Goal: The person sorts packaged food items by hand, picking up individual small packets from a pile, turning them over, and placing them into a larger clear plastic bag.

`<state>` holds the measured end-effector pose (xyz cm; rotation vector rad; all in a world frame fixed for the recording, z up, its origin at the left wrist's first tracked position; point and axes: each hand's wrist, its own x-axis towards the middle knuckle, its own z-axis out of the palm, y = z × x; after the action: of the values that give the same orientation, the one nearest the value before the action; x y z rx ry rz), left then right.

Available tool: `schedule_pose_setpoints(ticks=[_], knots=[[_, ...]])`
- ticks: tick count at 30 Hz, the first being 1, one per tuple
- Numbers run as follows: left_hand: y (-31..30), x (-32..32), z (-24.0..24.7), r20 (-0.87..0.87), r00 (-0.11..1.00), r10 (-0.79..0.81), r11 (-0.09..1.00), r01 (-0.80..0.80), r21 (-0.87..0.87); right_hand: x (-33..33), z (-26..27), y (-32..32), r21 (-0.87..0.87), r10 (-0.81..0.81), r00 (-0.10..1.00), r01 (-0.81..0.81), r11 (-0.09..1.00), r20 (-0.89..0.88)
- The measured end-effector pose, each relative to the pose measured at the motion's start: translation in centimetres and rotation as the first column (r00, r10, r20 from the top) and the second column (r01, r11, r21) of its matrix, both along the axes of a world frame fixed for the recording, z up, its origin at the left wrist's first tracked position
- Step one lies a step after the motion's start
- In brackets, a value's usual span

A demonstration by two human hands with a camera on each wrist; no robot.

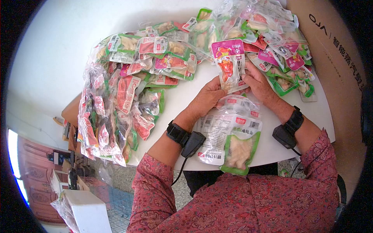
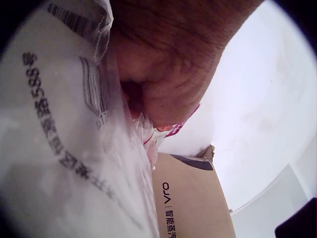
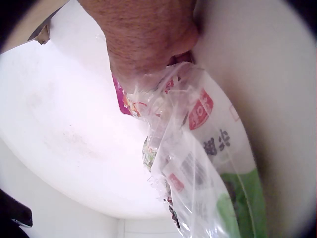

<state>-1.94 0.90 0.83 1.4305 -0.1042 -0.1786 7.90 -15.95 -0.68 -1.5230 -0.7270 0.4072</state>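
Both hands hold a purple-and-white snack packet point(image 1: 229, 58) upright over the near half of the white table. My left hand point(image 1: 210, 96) pinches its lower left side, and my right hand point(image 1: 259, 84) grips the lower right edge with the thumb on the front. Just below the hands lies a clear plastic bag point(image 1: 254, 106) with packets in it. A green-edged packet of pale pieces point(image 1: 239, 149) shows there, reaching the table's near edge. In the left wrist view the left hand point(image 2: 163, 79) is beside white printed film; fingertips are hidden. The right hand point(image 3: 148, 44) shows above the bag.
Bagged snack packets point(image 1: 126, 93) are heaped along the table's left side. Another pile of packets point(image 1: 268, 35) lies at the back right. A large cardboard box point(image 1: 338, 77) stands along the right edge. A white box point(image 1: 87, 211) is at the lower left, off the table point(image 1: 178, 105).
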Motion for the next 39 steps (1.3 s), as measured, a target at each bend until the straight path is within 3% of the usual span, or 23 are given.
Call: schedule_pose_setpoints(ticks=[17,19,33,35,37,39], knots=[[0.1,0.3,-0.2,-0.01,1.0,0.0,1.0,0.0,-0.008,-0.7,1.1,-0.2,0.023,-0.002,1.0,0.002,1.0,0.001],[0.1,0.3,-0.3,-0.009,1.0,0.001,1.0,-0.001,0.001,-0.5,0.7,-0.1,0.046,-0.021,0.991,0.015,0.999,0.135],[0.0,0.0,0.2,0.001,1.0,0.011,0.999,-0.011,0.04,-0.1,0.3,0.1,0.061,-0.013,0.996,0.008,0.998,0.087],[0.0,0.1,0.2,0.005,1.0,-0.023,0.999,0.023,-0.036,0.1,-0.1,-0.1,0.063,0.002,0.994,-0.008,0.998,0.105],[0.2,0.0,0.7,0.004,1.0,-0.021,0.996,0.021,-0.088,-0.6,0.9,-0.3,0.077,-0.078,0.997,0.075,0.994,0.026],[0.2,0.2,0.8,0.004,1.0,-0.02,0.99,0.021,-0.14,0.1,0.2,-0.2,0.087,-0.032,0.999,0.033,0.996,-0.021]])
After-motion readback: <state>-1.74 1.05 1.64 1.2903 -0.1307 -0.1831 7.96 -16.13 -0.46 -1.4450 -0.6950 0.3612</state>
